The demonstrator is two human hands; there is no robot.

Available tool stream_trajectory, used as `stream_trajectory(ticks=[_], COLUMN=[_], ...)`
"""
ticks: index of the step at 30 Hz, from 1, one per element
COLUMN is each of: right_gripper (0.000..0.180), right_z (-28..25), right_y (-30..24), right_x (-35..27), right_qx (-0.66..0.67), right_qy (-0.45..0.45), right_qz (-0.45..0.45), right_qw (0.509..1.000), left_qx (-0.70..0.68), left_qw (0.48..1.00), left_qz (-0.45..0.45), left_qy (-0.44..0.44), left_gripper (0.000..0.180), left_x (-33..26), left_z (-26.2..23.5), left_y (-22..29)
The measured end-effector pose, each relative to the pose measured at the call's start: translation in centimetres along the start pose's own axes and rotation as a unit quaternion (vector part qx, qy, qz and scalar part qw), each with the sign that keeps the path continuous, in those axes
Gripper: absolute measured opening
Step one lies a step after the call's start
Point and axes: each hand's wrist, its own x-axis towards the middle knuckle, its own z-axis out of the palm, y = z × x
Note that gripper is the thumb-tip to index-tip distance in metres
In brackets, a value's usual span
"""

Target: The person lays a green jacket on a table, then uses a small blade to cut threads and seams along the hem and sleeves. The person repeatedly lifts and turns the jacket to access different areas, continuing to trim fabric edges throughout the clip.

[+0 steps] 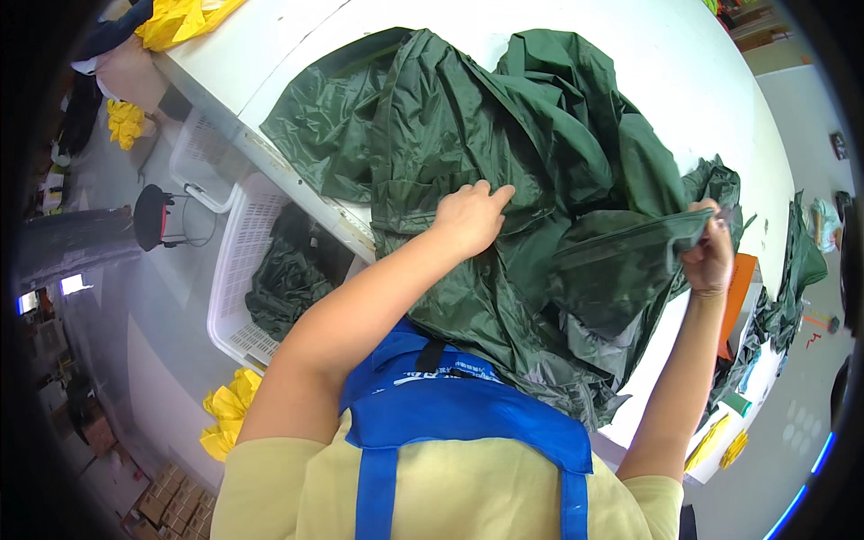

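A large dark green raincoat-like garment [504, 153] lies crumpled on a white table [684, 81], hanging over its near edge. My left hand [470, 218] rests on the middle of the fabric, fingers pressing into a fold. My right hand [708, 256] is closed on a straight folded edge of the same garment at the right, pulling it taut. A blue apron strap shows over my chest at the bottom.
A white plastic basket [236, 261] with more dark green fabric stands on the floor at the left of the table. Yellow fabric [227, 412] lies on the floor and at the top left. An orange object [740, 288] and more green pieces lie at the right.
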Motion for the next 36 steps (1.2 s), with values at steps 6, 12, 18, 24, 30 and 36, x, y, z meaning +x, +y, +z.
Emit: stream_trajectory(ticks=[6, 12, 18, 24, 30, 36], right_gripper=[0.004, 0.006, 0.011, 0.017, 0.016, 0.017], right_z=[-11.0, -14.3, -4.4, 14.2, 17.4, 17.9], right_y=[-8.8, -14.8, -13.3, 0.9, 7.2, 7.2], right_x=[-1.6, -3.1, -5.1, -5.1, -6.5, -7.1], right_qx=[-0.062, -0.065, -0.196, -0.368, -0.222, -0.523], right_qy=[0.23, 0.235, 0.088, -0.318, -0.214, 0.028], right_qz=[-0.082, -0.148, -0.107, -0.018, 0.099, -0.078], right_qw=[0.968, 0.958, 0.971, 0.873, 0.946, 0.848], left_qx=[0.084, 0.012, -0.481, -0.736, -0.66, -0.746], left_qw=[0.995, 0.998, 0.876, 0.67, 0.746, 0.656], left_qz=[-0.042, 0.035, -0.031, -0.054, -0.06, -0.062], left_qy=[-0.026, 0.056, -0.026, 0.08, 0.066, 0.094], left_gripper=[0.039, 0.038, 0.014, 0.05, 0.051, 0.068], left_x=[2.6, 3.4, 2.0, -8.6, -11.4, -12.3], left_z=[2.0, 3.2, 1.5, -5.5, -5.4, -7.6], left_y=[-1.2, 4.3, 2.5, 3.9, 1.9, 2.2])
